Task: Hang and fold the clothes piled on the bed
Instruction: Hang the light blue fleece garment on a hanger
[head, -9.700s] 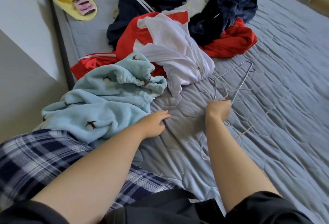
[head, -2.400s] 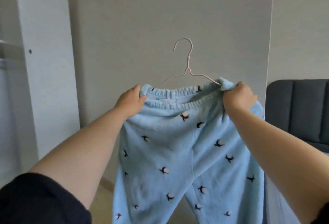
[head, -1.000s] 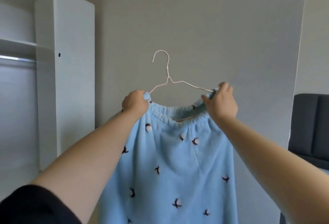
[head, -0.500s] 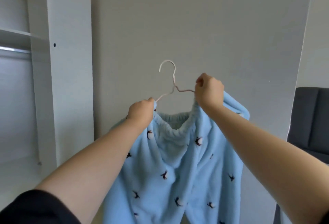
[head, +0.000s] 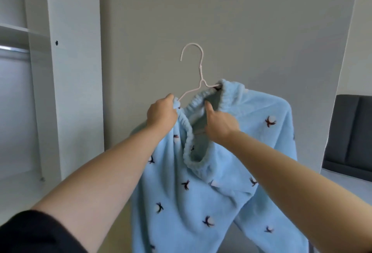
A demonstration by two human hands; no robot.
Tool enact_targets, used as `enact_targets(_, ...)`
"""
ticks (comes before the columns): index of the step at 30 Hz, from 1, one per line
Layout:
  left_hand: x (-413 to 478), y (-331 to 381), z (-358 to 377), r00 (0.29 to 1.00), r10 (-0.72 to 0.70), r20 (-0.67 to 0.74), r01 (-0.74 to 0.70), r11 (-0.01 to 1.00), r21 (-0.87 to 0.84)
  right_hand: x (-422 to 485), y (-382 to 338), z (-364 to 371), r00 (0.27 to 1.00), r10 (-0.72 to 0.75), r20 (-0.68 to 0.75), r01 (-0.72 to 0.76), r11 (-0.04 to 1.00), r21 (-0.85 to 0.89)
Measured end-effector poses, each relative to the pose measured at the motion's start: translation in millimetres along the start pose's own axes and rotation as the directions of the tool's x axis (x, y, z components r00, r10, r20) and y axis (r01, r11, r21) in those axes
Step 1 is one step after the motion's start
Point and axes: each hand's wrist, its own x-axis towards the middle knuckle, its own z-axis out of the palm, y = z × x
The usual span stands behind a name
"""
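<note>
Light blue fleece trousers (head: 181,202) with small dark motifs hang in front of me on a thin pink wire hanger (head: 201,71). Its hook points up, clear of the cloth. My left hand (head: 161,114) grips the elastic waistband together with the hanger's left shoulder. My right hand (head: 220,125) reaches into the open waistband, thumb up, and its curled fingers seem to hold the hanger's lower bar. The right side of the waistband is draped over the hanger's right shoulder. The trouser legs run out of the bottom of the view.
An open white wardrobe (head: 74,71) stands at the left, with a shelf (head: 14,29) and a metal rail (head: 12,48) inside. A plain grey wall is straight ahead. A dark grey padded seat back (head: 352,136) is at the right edge.
My right hand has let go near the hanger's neck and dropped into the waistband opening. The right side of the waistband now sits over the hanger's shoulder. My left hand keeps its grip.
</note>
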Motion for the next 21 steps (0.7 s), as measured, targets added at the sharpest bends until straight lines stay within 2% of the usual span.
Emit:
enact_targets(2,-1,4,3,0.999,0.033,-0.009,-0.033,0.999,0.010,4,-1,-4,0.999,0.017,-0.033,-0.017,1.000,-0.006)
enact_targets(4,-2,5,6,0.999,0.048,-0.008,-0.048,0.999,0.025,2,0,-7,0.990,-0.011,-0.144,0.000,0.997,-0.076)
enact_targets(7,-5,7,9,0.997,0.079,0.020,-0.080,0.995,0.058,-6,6,-3,0.951,-0.161,-0.263,0.098,0.966,-0.239)
enact_targets(9,-6,9,9,0.996,0.082,0.043,-0.085,0.994,0.069,-11,11,0,0.951,-0.210,-0.226,0.150,0.955,-0.256)
enact_targets(11,-7,11,9,0.996,0.066,0.064,-0.072,0.994,0.083,-13,12,0,0.977,-0.200,-0.074,0.172,0.944,-0.282)
enact_targets(12,-7,11,9,0.996,0.050,0.079,-0.058,0.994,0.095,-14,12,-2,0.986,-0.165,-0.032,0.151,0.953,-0.262)
enact_targets(13,-7,11,9,0.995,0.029,0.098,-0.040,0.993,0.112,-14,9,-4,0.990,-0.128,-0.058,0.114,0.974,-0.197)
enact_targets(16,-11,12,16,0.988,-0.052,0.148,0.021,0.979,0.205,-15,-5,-8,0.941,-0.036,-0.337,0.075,0.992,0.101)
enact_targets(18,-14,13,23,0.983,-0.097,0.157,0.062,0.974,0.216,-21,-16,-10,0.901,0.016,-0.433,0.102,0.964,0.246)
enact_targets(21,-9,5,24,0.962,-0.207,0.177,0.178,0.970,0.166,-47,-15,3,0.931,-0.056,-0.362,0.160,0.951,0.265)
